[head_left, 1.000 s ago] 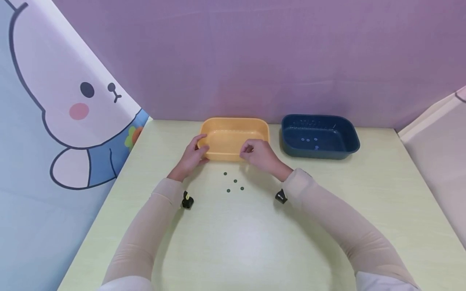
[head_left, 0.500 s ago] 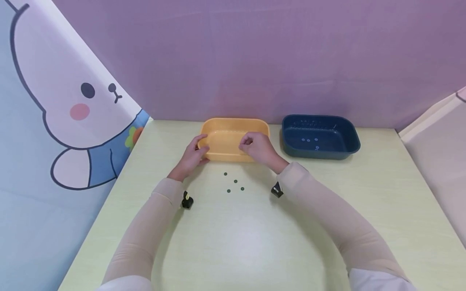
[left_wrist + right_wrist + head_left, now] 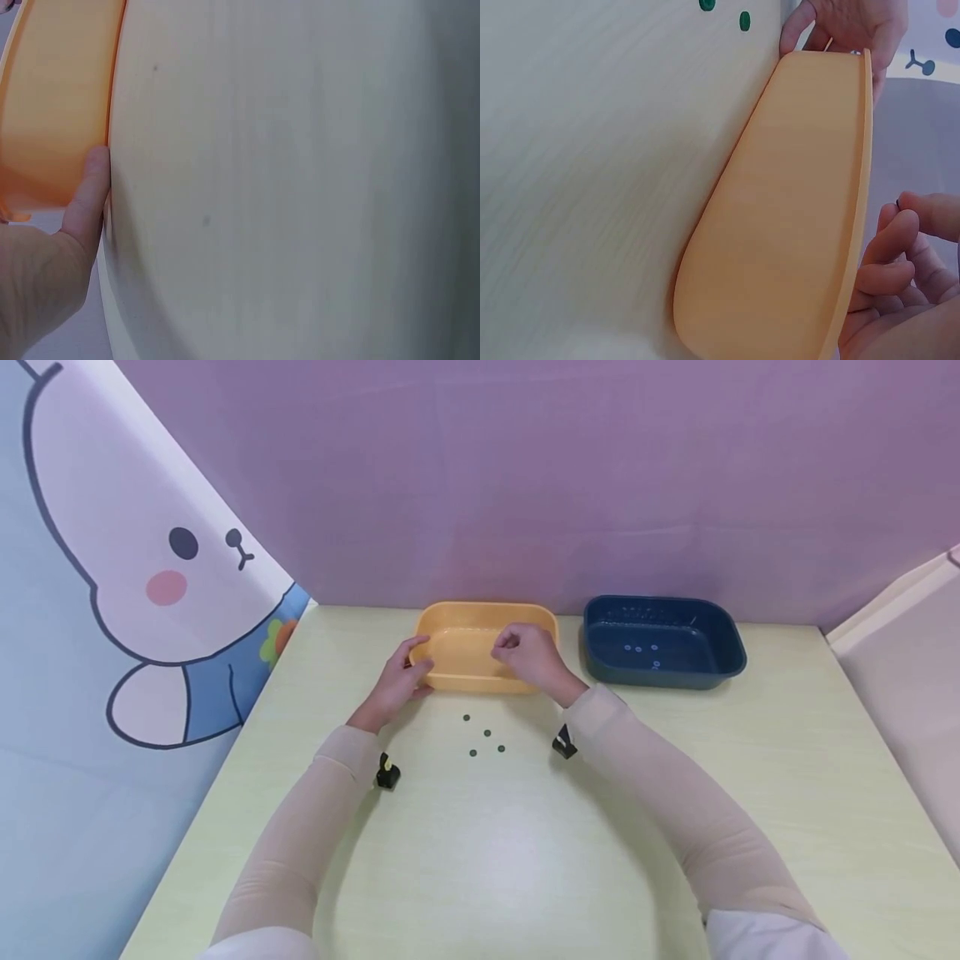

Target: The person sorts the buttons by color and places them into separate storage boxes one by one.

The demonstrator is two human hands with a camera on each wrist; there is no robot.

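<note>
My left hand (image 3: 397, 683) grips the left end of a yellow plastic bin (image 3: 480, 683), fingers at the rim and thumb along the front corner. In the left wrist view, that thumb lies on the bin's wall (image 3: 60, 97). Over the right part of the bin is my right hand (image 3: 531, 656), its thumb and forefinger pinched together. The right wrist view shows a small dark disc (image 3: 898, 203) between those fingertips, mostly hidden by them. Several small dark green discs (image 3: 487, 733) lie on the table in front of the bin.
A dark blue bin (image 3: 660, 677) stands to the right of the yellow one, with several small pale-ringed discs (image 3: 638, 649) on its floor. Behind both bins rises a purple cloth wall (image 3: 525, 485). Small black wrist devices (image 3: 387, 774) hang below the sleeves.
My right hand has moved up and inward, from the yellow bin's front rim to over its inside, still pinching. The left hand keeps its place on the bin.
</note>
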